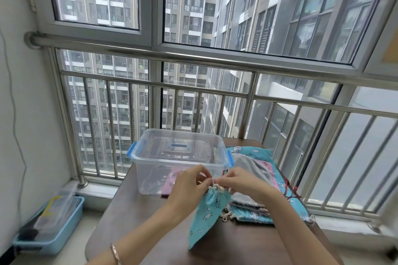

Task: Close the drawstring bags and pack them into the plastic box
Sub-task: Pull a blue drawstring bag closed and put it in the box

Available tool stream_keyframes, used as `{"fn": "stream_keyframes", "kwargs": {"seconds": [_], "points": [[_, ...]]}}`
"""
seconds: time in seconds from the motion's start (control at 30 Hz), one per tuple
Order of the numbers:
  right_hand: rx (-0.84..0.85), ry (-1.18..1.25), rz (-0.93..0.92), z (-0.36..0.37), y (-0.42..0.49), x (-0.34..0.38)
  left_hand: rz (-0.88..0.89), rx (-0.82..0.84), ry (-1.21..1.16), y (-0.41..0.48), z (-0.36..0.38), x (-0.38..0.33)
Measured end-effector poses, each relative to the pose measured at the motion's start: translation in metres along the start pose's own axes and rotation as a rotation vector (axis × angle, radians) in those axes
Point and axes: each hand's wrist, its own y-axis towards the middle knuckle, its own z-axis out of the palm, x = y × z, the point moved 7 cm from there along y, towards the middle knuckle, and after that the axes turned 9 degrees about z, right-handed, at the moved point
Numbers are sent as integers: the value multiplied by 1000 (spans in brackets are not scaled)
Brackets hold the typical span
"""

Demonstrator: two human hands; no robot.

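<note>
The left hand (pixel 189 187) and right hand (pixel 239 183) each pinch the drawstring (pixel 216 185) at the gathered mouth of a teal bag (pixel 206 215). The bag hangs below the hands, over the counter (pixel 133 211). The clear plastic box (pixel 150 176) stands just beyond the hands. Further bags (pixel 254 206) lie stacked beside the right hand.

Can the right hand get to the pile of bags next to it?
Probably yes. The pile of bags lies beside the right hand with nothing between them. But its grip is busy pinching the cord of the blue drawstring bag, so it would have to let go first.
</note>
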Motion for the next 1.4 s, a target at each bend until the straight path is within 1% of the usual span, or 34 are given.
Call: {"fn": "stream_keyframes", "kwargs": {"seconds": [0.07, 0.13, 0.23, 0.3, 0.43, 0.53, 0.6, 0.67, 0.77, 0.87, 0.97, 1.03, 1.17, 1.33, 1.4], "points": [[73, 97, -16, 2, 0, 1, -3, 0, 16, 1, 0, 0], [88, 158, -32, 2, -1, 1, 4, -6, 14, 2, 0, 0], [28, 219, -14, 1, 2, -1, 89, -42, 60, 2, -2, -8], [-8, 208, -2, 0, 3, 0, 135, -49, 57, 2, -2, -14], [9, 168, -25, -2, -3, 8, 150, 68, 30, 6, 4, -13], [-4, 188, -37, -5, -5, 10, 79, 129, -69, 9, 6, -6], [-17, 247, -62, -6, -7, 12, 51, 118, -75, 11, 4, -3], [-57, 248, -100, -8, -10, 15, 0, 106, -92, 14, 2, 0], [-179, 132, -190, -8, -16, 21, -178, 116, -197, 15, 0, 10], [-298, 20, -307, -7, -25, 30, -356, 176, -328, 16, 2, 16], [-365, -57, -383, -6, -32, 35, -420, 231, -342, 20, 2, 19], [-384, -115, -410, -4, -35, 38, -409, 263, -313, 25, 1, 18], [-396, -222, -462, -2, -41, 47, -348, 393, -197, 28, -1, 8], [-395, -229, -510, -2, -48, 55, -247, 559, -83, 31, -3, -7], [-393, -228, -509, -3, -48, 56, -218, 603, -43, 32, -3, -12]]}}
